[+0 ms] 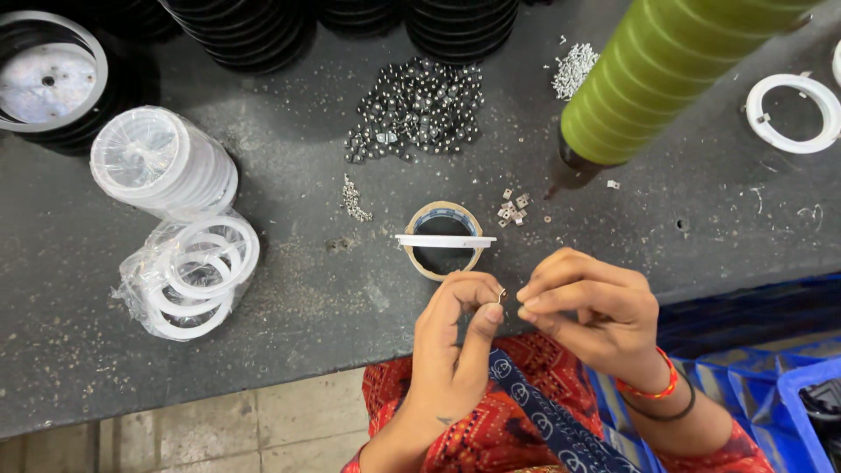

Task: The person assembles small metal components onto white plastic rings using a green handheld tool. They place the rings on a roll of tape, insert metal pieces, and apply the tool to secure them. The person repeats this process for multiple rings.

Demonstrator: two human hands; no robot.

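Working: a person's left hand [455, 337] and right hand [587, 307] meet just above the near edge of a dark table [307, 289], seen from the head camera.
Hands: the left hand pinches a small metal clip [502, 297] between thumb and forefinger; the right hand's fingertips are pressed together just beside the clip, and whether they touch it cannot be told.
Clip: tiny, bent, brass-toned, held in the air over the table edge.
Just beyond: one tan ring [442, 241] with a dark centre, a white ring [445, 240] standing edge-on across it.
Around: a heap of dark small parts [419, 109], a little group of square metal bits [513, 208], a pile of silver screws [574, 68].
Left side: two bagged bundles of white rings [180, 219], one stacked, one loose.
Right side: a green ribbed tool [657, 70] slants down over the table; one loose white ring [793, 112] lies beyond it.
Far edge: black ribbed stacks [350, 26].
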